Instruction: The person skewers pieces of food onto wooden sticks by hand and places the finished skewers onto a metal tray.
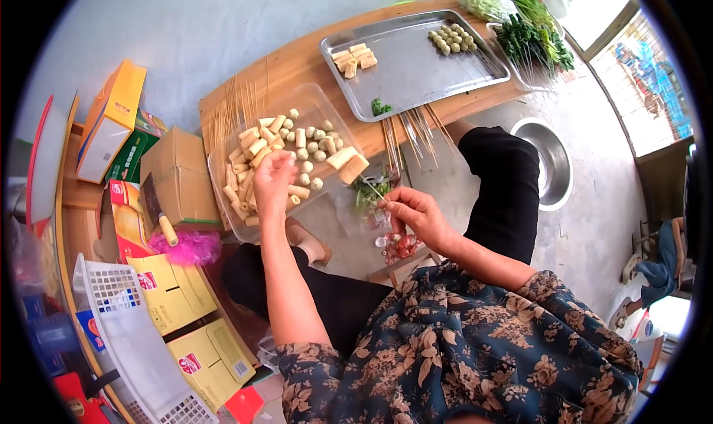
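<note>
Your right grip [416, 214] is closed around the lower end of a thin skewer [374, 189], which points away from you toward the tub. Two pale chunks [349, 164] sit at its far end, just beyond your fingertips and in front of the tub's near right corner. Your left grip [275, 176] is over the plastic tub [306, 99], fingers curled in among the cut pale rolls [239, 173] and the speckled balls [327, 143]; you cannot tell from here whether it has hold of a piece. The rolls lie mostly to the left of that grip, the balls mostly to its right. On the wooden tabletop [282, 62], the metal tray [408, 71] stands beyond your right grip, well apart from it, with bare sticks [421, 131] jutting over its near edge.
</note>
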Demonstrator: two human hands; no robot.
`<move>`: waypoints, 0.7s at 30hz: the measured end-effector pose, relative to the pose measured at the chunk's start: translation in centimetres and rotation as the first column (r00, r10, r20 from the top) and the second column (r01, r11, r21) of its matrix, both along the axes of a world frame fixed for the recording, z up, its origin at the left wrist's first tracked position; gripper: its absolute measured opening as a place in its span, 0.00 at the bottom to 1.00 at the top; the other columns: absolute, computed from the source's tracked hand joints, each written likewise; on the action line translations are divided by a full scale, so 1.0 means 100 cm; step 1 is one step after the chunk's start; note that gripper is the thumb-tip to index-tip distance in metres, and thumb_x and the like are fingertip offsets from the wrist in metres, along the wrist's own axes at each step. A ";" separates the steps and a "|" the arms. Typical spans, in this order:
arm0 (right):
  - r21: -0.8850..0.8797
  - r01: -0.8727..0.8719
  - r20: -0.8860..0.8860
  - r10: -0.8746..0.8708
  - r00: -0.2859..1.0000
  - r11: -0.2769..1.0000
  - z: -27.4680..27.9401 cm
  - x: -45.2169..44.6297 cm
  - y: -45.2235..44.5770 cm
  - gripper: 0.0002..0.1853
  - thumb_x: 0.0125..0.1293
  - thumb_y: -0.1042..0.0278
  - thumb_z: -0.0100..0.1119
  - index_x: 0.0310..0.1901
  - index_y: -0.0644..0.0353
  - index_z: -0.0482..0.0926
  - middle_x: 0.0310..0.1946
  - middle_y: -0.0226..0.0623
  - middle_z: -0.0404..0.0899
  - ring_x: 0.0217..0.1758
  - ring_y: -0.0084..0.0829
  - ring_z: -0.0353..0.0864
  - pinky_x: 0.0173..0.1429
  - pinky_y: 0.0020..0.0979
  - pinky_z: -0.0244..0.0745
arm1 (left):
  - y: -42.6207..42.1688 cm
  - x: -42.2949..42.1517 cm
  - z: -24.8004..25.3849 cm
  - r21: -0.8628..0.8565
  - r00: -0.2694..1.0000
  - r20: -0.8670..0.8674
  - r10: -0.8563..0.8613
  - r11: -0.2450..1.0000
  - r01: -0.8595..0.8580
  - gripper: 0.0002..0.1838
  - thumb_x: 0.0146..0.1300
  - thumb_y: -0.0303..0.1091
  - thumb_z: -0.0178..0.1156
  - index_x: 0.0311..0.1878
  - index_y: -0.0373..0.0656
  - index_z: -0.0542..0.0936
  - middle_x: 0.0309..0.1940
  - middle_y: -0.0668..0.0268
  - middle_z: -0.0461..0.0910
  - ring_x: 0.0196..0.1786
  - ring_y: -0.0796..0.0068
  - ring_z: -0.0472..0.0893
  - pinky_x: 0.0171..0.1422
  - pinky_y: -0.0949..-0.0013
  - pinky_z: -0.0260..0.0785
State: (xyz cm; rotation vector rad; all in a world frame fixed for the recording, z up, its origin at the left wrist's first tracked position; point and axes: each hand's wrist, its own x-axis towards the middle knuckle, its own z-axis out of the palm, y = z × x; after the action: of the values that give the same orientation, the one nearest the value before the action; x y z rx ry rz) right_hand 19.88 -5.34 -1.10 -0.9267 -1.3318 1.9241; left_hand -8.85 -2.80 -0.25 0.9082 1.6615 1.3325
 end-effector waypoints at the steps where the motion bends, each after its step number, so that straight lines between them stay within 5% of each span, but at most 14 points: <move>1: -0.025 0.008 -0.009 -0.008 1.000 1.000 -0.001 0.003 0.000 0.08 0.71 0.69 0.50 0.43 0.64 0.75 0.24 0.27 0.74 0.23 0.15 0.71 0.26 0.20 0.66 | 0.000 -0.008 -0.007 -0.002 1.000 -0.002 0.007 1.000 -0.007 0.09 0.63 0.30 0.60 0.46 0.40 0.77 0.40 0.67 0.80 0.42 0.77 0.80 0.45 0.71 0.73; 3: -0.041 0.040 -0.003 -0.040 0.999 0.998 0.000 0.005 -0.001 0.09 0.73 0.68 0.48 0.43 0.65 0.75 0.20 0.26 0.70 0.19 0.16 0.69 0.23 0.18 0.64 | -0.001 -0.016 -0.015 -0.145 0.823 -0.561 -0.089 0.989 0.008 0.11 0.57 0.31 0.63 0.43 0.41 0.79 0.40 0.61 0.80 0.42 0.66 0.80 0.46 0.65 0.73; 4: -0.042 0.038 -0.003 -0.038 0.999 0.998 0.001 0.006 -0.001 0.09 0.73 0.68 0.48 0.43 0.65 0.75 0.20 0.26 0.70 0.19 0.16 0.69 0.23 0.18 0.64 | -0.003 -0.017 -0.021 -0.146 0.823 -0.561 -0.088 0.989 0.006 0.11 0.57 0.31 0.63 0.43 0.41 0.79 0.40 0.61 0.80 0.42 0.66 0.80 0.46 0.65 0.73; 6: -0.016 0.047 0.041 -0.047 0.998 0.999 0.002 0.011 -0.001 0.09 0.72 0.68 0.48 0.43 0.65 0.75 0.19 0.26 0.70 0.19 0.16 0.69 0.23 0.18 0.63 | -0.010 -0.008 -0.023 -0.306 0.506 -0.828 -0.241 0.951 -0.047 0.12 0.55 0.32 0.62 0.43 0.42 0.80 0.40 0.57 0.79 0.45 0.57 0.79 0.48 0.58 0.71; 11: -0.039 0.049 0.072 -0.046 0.996 0.998 0.004 0.019 -0.002 0.09 0.73 0.68 0.48 0.43 0.64 0.74 0.18 0.26 0.69 0.19 0.16 0.68 0.22 0.18 0.62 | -0.007 -0.013 -0.052 -0.328 0.416 -0.849 -0.325 0.942 0.067 0.09 0.58 0.27 0.56 0.41 0.42 0.81 0.45 0.54 0.77 0.50 0.53 0.77 0.52 0.56 0.69; 14: -0.029 0.047 0.071 -0.045 0.996 0.998 0.000 0.025 -0.003 0.09 0.73 0.67 0.48 0.43 0.64 0.74 0.18 0.26 0.69 0.19 0.15 0.67 0.23 0.19 0.62 | -0.004 -0.010 -0.055 -0.370 0.487 -0.813 -0.319 0.929 -0.010 0.09 0.59 0.25 0.54 0.40 0.41 0.81 0.48 0.52 0.76 0.50 0.50 0.76 0.52 0.55 0.69; 16: -0.021 0.041 0.078 -0.040 0.996 0.999 0.000 0.026 -0.004 0.09 0.73 0.67 0.48 0.43 0.64 0.74 0.18 0.26 0.69 0.19 0.15 0.67 0.23 0.19 0.62 | -0.007 -0.010 -0.056 -0.424 0.358 -0.846 -0.396 0.906 0.002 0.08 0.59 0.25 0.54 0.38 0.40 0.81 0.48 0.50 0.75 0.50 0.49 0.77 0.52 0.53 0.69; 21: -0.039 0.040 0.106 -0.035 0.994 0.998 0.001 0.029 -0.004 0.09 0.73 0.67 0.48 0.43 0.64 0.74 0.18 0.25 0.69 0.19 0.15 0.67 0.24 0.19 0.62 | -0.004 -0.003 -0.039 -0.402 0.362 -0.867 -0.343 0.910 -0.101 0.05 0.56 0.30 0.61 0.34 0.39 0.81 0.45 0.52 0.76 0.47 0.54 0.78 0.48 0.57 0.71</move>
State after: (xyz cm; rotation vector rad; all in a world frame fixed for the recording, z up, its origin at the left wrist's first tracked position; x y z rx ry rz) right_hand 22.79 -5.77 -0.98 -1.0799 -1.3288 1.9037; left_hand -9.12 -3.15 -4.17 1.6691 2.5013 0.1827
